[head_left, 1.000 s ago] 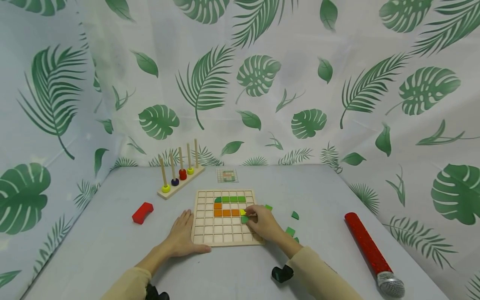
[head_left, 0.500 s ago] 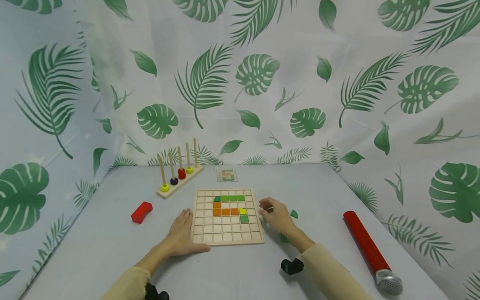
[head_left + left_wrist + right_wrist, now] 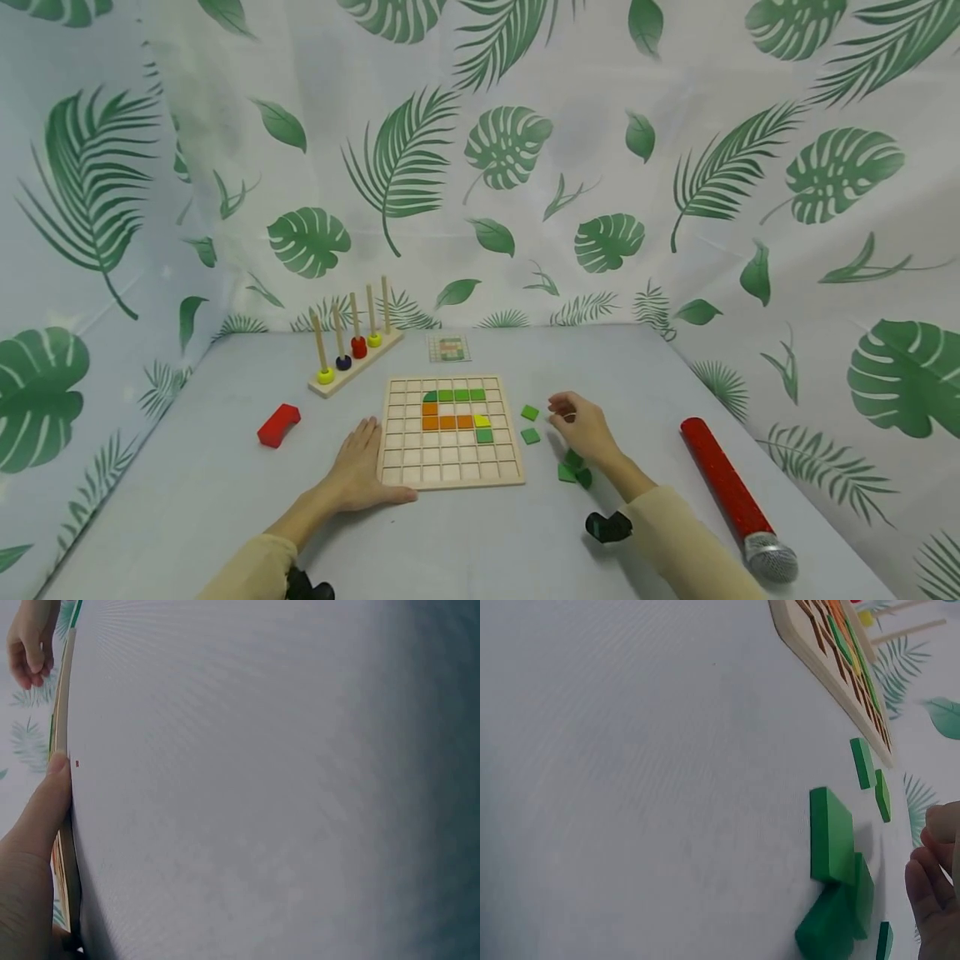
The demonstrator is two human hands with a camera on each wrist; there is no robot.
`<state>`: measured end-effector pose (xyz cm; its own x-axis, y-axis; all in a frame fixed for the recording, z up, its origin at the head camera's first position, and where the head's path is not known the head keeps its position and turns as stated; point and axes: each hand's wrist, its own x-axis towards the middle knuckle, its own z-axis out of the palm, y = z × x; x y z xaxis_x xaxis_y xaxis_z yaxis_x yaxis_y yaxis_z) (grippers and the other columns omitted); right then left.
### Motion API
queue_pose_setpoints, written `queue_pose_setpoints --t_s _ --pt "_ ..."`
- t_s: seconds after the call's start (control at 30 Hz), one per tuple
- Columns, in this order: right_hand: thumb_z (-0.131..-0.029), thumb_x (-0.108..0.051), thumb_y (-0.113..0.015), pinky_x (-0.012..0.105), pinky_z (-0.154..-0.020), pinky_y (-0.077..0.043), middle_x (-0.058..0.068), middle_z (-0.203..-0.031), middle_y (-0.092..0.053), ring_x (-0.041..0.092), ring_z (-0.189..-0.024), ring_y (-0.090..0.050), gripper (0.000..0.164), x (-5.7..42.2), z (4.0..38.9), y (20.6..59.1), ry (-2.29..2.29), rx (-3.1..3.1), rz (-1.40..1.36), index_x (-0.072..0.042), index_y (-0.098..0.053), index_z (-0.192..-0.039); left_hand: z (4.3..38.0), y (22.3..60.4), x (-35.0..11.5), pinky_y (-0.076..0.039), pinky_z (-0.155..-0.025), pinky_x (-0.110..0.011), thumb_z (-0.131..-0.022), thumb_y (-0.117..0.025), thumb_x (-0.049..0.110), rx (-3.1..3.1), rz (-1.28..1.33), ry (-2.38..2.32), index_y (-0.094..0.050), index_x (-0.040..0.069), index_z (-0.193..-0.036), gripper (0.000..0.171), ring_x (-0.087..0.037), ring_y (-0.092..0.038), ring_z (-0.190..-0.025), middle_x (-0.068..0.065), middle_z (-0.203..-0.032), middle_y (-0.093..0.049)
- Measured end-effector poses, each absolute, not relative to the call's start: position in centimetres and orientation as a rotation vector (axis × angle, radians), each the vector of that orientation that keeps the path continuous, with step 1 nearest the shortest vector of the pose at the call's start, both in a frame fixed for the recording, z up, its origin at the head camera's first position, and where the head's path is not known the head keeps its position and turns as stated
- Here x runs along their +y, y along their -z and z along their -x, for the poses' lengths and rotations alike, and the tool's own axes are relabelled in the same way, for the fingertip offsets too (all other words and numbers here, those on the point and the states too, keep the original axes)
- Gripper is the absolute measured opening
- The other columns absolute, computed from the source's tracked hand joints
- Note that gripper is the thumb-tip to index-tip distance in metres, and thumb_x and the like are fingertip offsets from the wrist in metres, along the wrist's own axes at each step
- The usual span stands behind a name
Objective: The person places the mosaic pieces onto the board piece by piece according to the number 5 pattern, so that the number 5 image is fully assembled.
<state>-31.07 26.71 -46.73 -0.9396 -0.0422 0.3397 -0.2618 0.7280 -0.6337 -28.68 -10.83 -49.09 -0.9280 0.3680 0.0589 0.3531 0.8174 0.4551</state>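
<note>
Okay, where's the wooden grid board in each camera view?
Head: the wooden grid board lies below centre, slightly left.
Left wrist: its edge shows as a thin strip near the left border.
Right wrist: its rim slants across the upper right.
Shared landmark: the right hand, right of the board, then top left, then lower right border, respectively.

With the board point(image 3: 450, 457) as my dial, my left hand point(image 3: 358, 468) bars 8 o'clock and the peg rack point(image 3: 360, 364) stands tall at 10 to 11. Two loose green tiles point(image 3: 531, 436) obstruct a low slide at 3, between board and right hand point(image 3: 587, 431); a green cluster point(image 3: 566, 472) clutters 4. I could pass at 6, at 1 to 2, or between my right sleeve point(image 3: 682, 537) and the microphone point(image 3: 727, 483).
</note>
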Motion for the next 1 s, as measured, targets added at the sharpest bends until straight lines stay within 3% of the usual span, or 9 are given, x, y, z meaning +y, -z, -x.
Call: queue_pose_setpoints --t_s 0.3,0.7,1.0 --pt "-0.08 -0.007 -0.062 0.032 -0.072 -0.05 0.005 -0.089 -0.062 0.016 -0.082 -0.057 0.022 28.3 29.4 46.9 -0.999 -2.686 -0.265 -0.003 -0.059 -0.102 28.8 49.2 -10.7 -0.008 -0.106 -0.048 -0.054 -0.059 0.075 2.975 -0.597 -0.732 -0.015 -0.008 -0.137 0.126 -0.035 -0.006 -0.132 -0.024 -0.143 -0.011" --pt "-0.072 0.013 -0.056 0.028 -0.071 -0.05 0.003 -0.091 -0.062 0.016 -0.084 -0.057 0.033 30.6 27.4 47.4 -1.003 -2.732 -0.377 -0.003 -0.059 -0.101 28.8 49.0 -10.7 -0.009 -0.106 -0.049 -0.054 -0.06 0.075 2.975 -0.585 -0.728 -0.015 -0.007 -0.138 0.126 -0.035 -0.007 -0.132 -0.024 -0.143 -0.011" --pt "-0.07 0.002 -0.067 0.034 -0.079 -0.048 0.002 -0.099 -0.061 0.015 -0.091 -0.055 0.039 30.6 26.4 47.3 -0.991 -2.785 -0.415 -0.005 -0.057 -0.107 28.7 49.1 -10.7 -0.009 -0.105 -0.049 -0.054 -0.06 0.075 2.971 -0.583 -0.747 -0.015 -0.008 -0.138 0.126 -0.036 -0.008 -0.132 -0.025 -0.143 -0.012"
